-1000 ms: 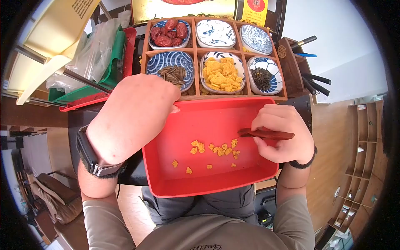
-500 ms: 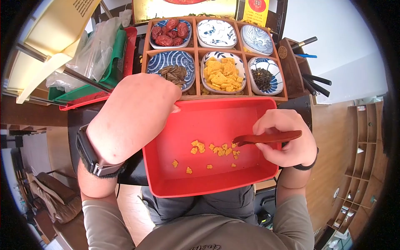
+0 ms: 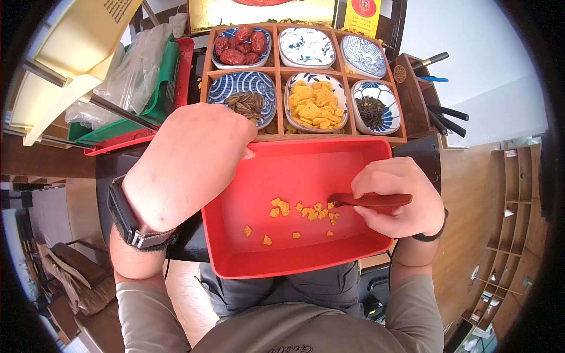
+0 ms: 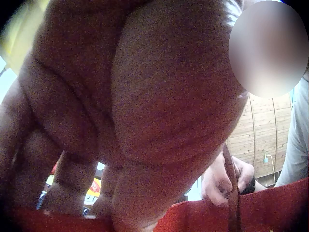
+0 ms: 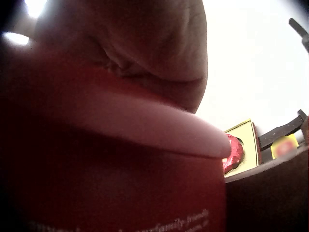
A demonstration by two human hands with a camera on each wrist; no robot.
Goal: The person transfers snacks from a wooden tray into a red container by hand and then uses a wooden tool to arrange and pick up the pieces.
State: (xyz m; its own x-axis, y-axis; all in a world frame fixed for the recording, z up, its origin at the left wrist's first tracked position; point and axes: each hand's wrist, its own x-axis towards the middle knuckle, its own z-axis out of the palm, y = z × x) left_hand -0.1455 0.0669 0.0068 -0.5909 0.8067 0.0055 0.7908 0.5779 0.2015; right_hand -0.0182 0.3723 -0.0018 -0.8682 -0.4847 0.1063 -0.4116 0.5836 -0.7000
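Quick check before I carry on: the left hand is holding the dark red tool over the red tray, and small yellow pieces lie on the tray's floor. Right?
Wrong hand. The head view shows the right hand holding the dark red tool over the red tray; small yellow pieces do lie on its floor.

The left hand (image 4: pixel 125 96) looms near, its shadowed palm filling the left and middle, fingers reaching down to the red tray (image 4: pixel 190 215). Farther right, the right hand (image 4: pixel 221 180) holds a brown utensil (image 4: pixel 234 193), nearly upright. Pale wooden planks (image 4: pixel 258 130) and a grey sleeve (image 4: pixel 295 150) stand beyond; a yellow-and-red label (image 4: pixel 93 187) shows between the left fingers.
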